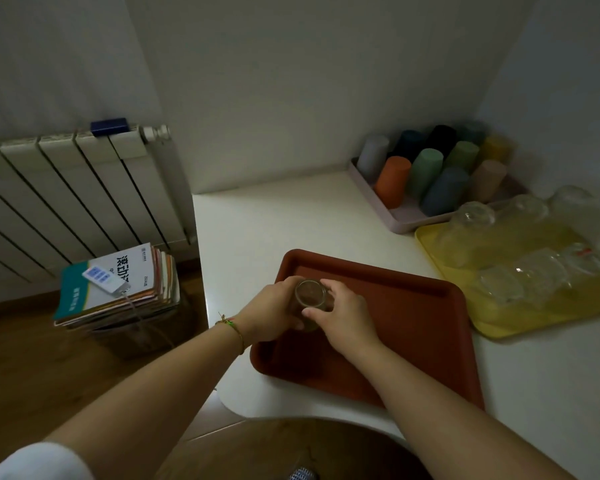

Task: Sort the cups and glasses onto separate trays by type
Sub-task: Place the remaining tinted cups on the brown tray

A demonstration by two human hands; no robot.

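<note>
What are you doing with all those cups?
A person is sorting cups and glasses onto trays. Both hands, the left hand and the right hand, hold one small clear glass over the near left corner of the red-brown tray, which has nothing else on it. The coloured cups stand upside down in the pink tray in the corner. Clear glasses sit on the yellow tray beside it.

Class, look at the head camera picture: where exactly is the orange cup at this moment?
The orange cup stands upside down at the front left corner of the pink tray, far right on the white table, beside a light green cup and behind the yellow tray.
</note>
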